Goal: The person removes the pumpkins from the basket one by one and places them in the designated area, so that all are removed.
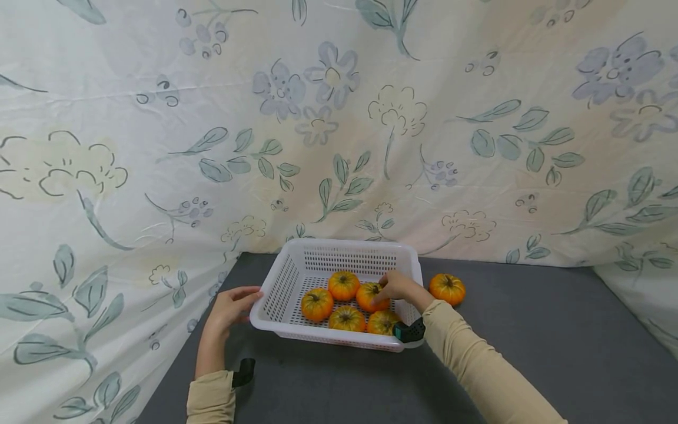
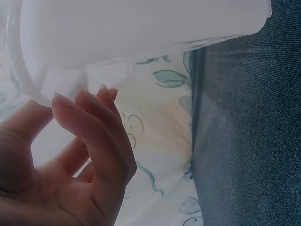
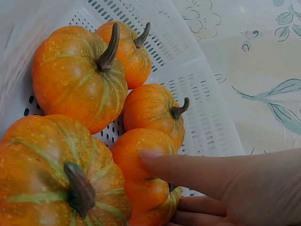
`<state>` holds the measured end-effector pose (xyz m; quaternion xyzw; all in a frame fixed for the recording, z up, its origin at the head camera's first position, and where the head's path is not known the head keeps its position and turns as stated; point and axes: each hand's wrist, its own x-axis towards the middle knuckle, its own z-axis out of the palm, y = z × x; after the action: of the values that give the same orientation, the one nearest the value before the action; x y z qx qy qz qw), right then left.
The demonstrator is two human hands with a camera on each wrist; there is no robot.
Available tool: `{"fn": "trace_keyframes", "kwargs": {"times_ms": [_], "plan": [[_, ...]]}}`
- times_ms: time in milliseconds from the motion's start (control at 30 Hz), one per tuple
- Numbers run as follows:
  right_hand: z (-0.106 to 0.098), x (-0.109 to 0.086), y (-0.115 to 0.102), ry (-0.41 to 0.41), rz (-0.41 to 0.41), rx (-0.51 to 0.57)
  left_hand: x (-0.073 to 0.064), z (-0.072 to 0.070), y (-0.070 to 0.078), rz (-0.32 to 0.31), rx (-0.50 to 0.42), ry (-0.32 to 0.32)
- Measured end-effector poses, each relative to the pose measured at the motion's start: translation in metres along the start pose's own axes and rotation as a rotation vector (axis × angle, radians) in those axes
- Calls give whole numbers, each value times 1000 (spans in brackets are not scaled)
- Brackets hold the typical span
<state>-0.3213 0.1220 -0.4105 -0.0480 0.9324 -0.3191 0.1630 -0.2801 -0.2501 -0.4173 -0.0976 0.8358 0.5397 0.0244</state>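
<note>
A white perforated plastic basket (image 1: 339,338) sits on the dark table with several small orange pumpkins in it, striped green and yellow. My left hand (image 1: 229,309) holds the basket's left rim, the thumb and fingertips at its edge in the left wrist view. Inside the basket, my right hand (image 1: 399,288) grips the rightmost pumpkin of the back row (image 1: 369,299). The right wrist view shows the thumb (image 3: 178,165) lying across that pumpkin's side, with other fingers partly hidden behind it. Close by is another pumpkin (image 3: 61,174) with a thick brown stem.
One more pumpkin (image 1: 447,288) lies on the dark table (image 1: 535,330), just right of the basket. Behind the table hangs a pale cloth (image 1: 339,147) with flower and leaf prints, which also runs down the left side.
</note>
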Motion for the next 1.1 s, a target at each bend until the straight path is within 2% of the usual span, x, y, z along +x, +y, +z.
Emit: {"fn": "trace_keyframes", "kwargs": {"times_ms": [767, 1100], "plan": [[0, 3, 1, -24, 12, -8, 0, 0, -1, 1, 7, 4], [0, 3, 2, -11, -8, -8, 0, 0, 0, 13, 1, 4]]}}
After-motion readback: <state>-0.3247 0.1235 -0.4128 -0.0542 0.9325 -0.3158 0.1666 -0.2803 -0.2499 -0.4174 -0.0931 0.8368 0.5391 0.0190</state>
